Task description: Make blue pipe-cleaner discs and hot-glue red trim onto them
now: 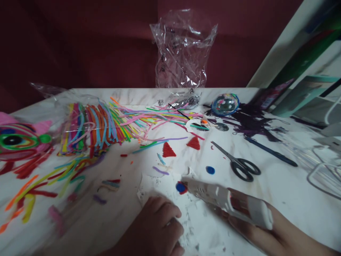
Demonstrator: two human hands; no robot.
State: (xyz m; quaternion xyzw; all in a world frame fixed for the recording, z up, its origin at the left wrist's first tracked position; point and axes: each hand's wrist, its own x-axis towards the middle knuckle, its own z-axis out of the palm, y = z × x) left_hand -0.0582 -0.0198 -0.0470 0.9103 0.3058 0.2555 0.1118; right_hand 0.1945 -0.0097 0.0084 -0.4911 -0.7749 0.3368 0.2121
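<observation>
My right hand [255, 227] grips a white glue gun [213, 193], its nozzle pointing left. The nozzle tip reaches a small blue disc [180, 187] with a red edge behind it, lying on a piece of torn, marked paper [157, 183]. My left hand [160, 224] lies at the paper's near edge, fingers curled in; whatever may be inside them is hidden. A second blue disc [210, 170] lies above the glue gun. Two red ridged pieces, a trapezoid [168, 150] and a triangle [193, 143], lie farther back.
Black-handled scissors [241, 167] and a dark pen-like tool [270, 151] lie at right. Colourful pipe cleaners [98, 124] spread across the left and back. A decorated pink mask-like piece [21, 140] sits far left. At the back are a clear plastic bag [183, 53] and a shiny ball [226, 104].
</observation>
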